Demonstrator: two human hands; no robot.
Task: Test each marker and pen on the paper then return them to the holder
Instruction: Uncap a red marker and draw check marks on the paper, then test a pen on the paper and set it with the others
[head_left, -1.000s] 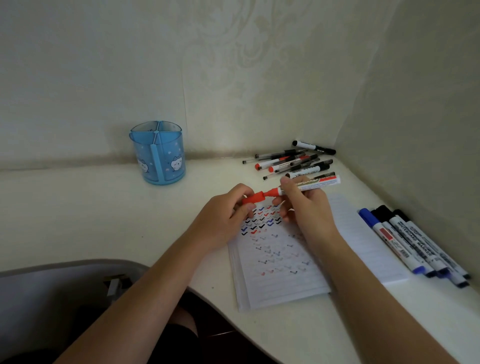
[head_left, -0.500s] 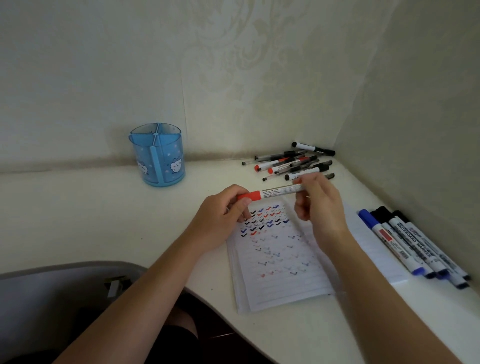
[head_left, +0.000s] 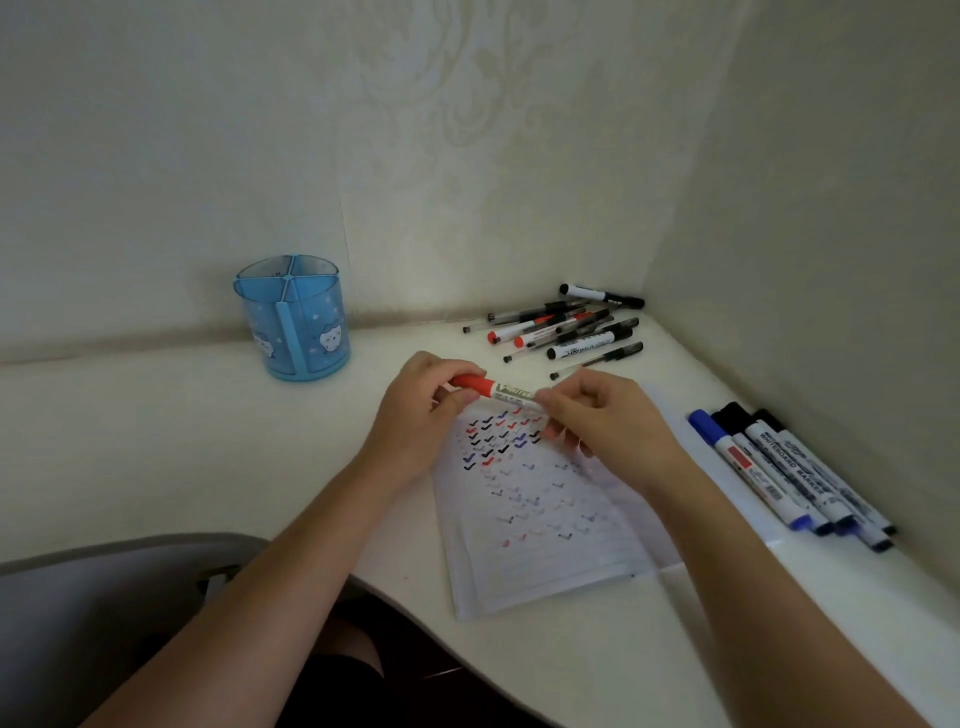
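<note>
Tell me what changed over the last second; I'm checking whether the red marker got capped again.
The cap went back on: the left hand pushed the red cap onto the red marker, which the right hand drew leftward and lower, above the paper. A second ago cap and tip were apart. Both hands hold it now. The blue holder, the pen pile and the markers on the right stayed put.

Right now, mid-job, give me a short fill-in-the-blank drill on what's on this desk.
1. Both hands hold one marker whose cap is ____.
2. The blue holder has ____ pens in it.
3. The notebook page is covered in small ____ marks.
4. The four fat markers lie to the ____ of the notebook.

Missing words: red; no; tick; right
</note>
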